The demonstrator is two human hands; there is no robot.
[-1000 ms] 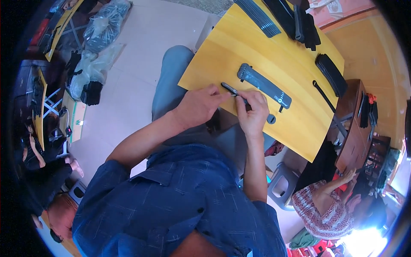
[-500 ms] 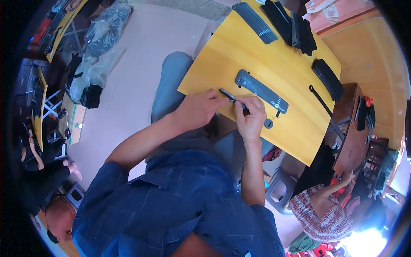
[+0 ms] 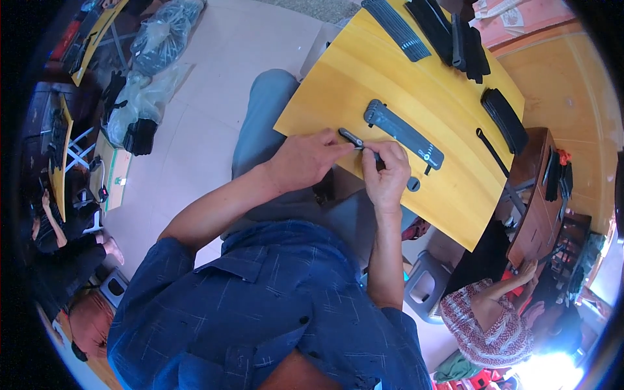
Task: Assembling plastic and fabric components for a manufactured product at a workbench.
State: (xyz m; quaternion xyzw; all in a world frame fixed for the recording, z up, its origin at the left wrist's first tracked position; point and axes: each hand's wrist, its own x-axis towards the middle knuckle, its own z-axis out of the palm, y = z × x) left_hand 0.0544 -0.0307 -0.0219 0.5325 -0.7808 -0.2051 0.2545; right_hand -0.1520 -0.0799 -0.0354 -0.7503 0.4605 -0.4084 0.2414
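Over the near left edge of the yellow table (image 3: 455, 214), both my hands meet at a small black strap (image 3: 351, 137) with a rounded end. My right hand (image 3: 390, 174) is closed, pinching its near part between thumb and fingers. Pressed together at its other side are the fingertips of my left hand (image 3: 309, 159); the exact grip there is partly hidden. Just beyond lies a flat dark grey bundle of straps (image 3: 404, 135) with a pale printed mark and small tabs sticking out. A round black slotted piece (image 3: 413, 184) rests beside my right hand.
Toward the right edge lie a single black strap (image 3: 492, 151) and a stack of black straps (image 3: 504, 121). Fanned grey straps (image 3: 398, 29) and a black strap pile (image 3: 458, 49) occupy the far end. A grey stool (image 3: 426, 286) and a seated person (image 3: 487, 325) are at right.
The view has shifted slightly, so the table and its contents appear a little farther right. Both hands stay at the black strap, with only small finger movements.
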